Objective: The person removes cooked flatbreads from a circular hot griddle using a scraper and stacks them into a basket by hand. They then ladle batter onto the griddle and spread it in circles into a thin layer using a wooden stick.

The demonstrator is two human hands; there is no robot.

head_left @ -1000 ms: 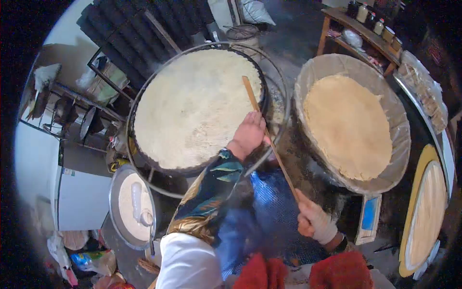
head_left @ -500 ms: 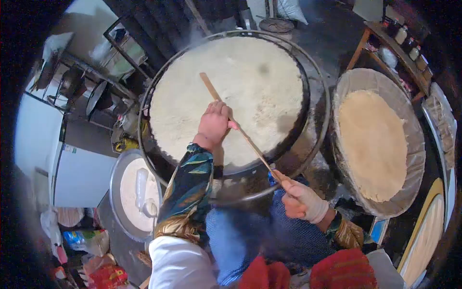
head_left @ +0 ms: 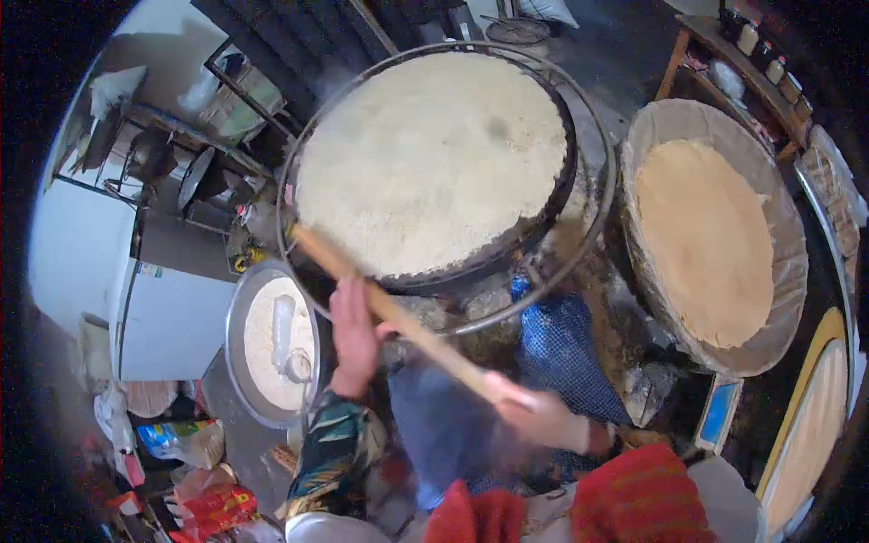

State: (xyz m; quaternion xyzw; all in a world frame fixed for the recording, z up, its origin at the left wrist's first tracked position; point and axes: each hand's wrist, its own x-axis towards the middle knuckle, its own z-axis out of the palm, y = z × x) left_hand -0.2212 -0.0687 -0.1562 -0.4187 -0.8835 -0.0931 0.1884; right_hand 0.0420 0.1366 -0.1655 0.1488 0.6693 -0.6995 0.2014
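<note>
A long flat wooden stick [head_left: 418, 337] slants across in front of a large round griddle, its far tip over the griddle's near-left rim. My left hand [head_left: 355, 330] is on the stick's middle part, fingers on one side and thumb on the other. My right hand [head_left: 539, 418], blurred by motion and wrapped in a pale covering at the palm, grips the near end. A pale, thin layer of batter or dough [head_left: 434, 163] covers most of the griddle. Its near edge is ragged, with dark metal bare below it. A metal ring [head_left: 608, 195] surrounds the griddle.
At right stands a lined oval basket [head_left: 787, 299] holding a tan mass. A metal basin [head_left: 240, 362] of pale flour-like material, with a ladle-like tool in it, is at left. A shelf with jars [head_left: 715, 54] stands back right. Blue woven material [head_left: 561, 335] lies by the griddle.
Both hands have drawn the stick back toward my body and left, off the layer's middle. The stick has turned to a flatter slant. The view has shifted slightly, and less steam shows.
</note>
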